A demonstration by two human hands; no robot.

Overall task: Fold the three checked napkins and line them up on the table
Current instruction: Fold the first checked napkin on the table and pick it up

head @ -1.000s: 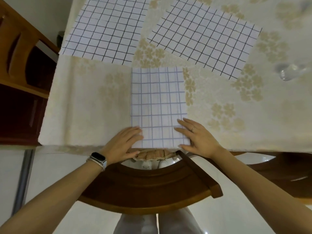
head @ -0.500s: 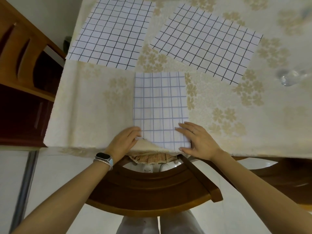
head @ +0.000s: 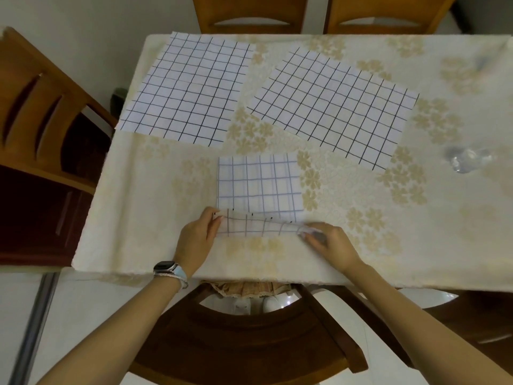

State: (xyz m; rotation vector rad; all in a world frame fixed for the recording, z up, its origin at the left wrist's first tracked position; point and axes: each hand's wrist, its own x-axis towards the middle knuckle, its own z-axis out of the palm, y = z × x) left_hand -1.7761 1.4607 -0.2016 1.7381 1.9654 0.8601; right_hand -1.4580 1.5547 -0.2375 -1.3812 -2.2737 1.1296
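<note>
- Napkins, all three checked, lie on the table (head: 361, 245), which is covered with a cream cloth with a flower pattern.
- The near napkin (head: 259, 184) is the one I am working on. It sits in the middle of the table's near half and is a narrower, folded shape with paler lines.
- My left hand (head: 195, 240) pinches its near left corner between thumb and curled fingers.
- My right hand (head: 330, 243) pinches its near right corner, with the fingers curled round the edge. That corner is blurred.
- Between my hands the near edge is raised off the cloth as a strip turned up toward the far side, higher on the left than on the right. The rest of that napkin lies flat.
- The far-left napkin (head: 188, 90) lies open and flat at the far left corner of the table, with its edge at the table's left side.
- The far-right napkin (head: 333, 107) lies open and flat beside it, turned at an angle and not touching it.
- A watch (head: 166, 266) is on my left wrist.
- A clear, blurred thing (head: 466, 159) sits on the cloth far to the right. I cannot tell what it is.
- A wooden chair (head: 249, 343) stands below my arms at the near edge, and another chair (head: 41, 120) stands at the left side.
</note>
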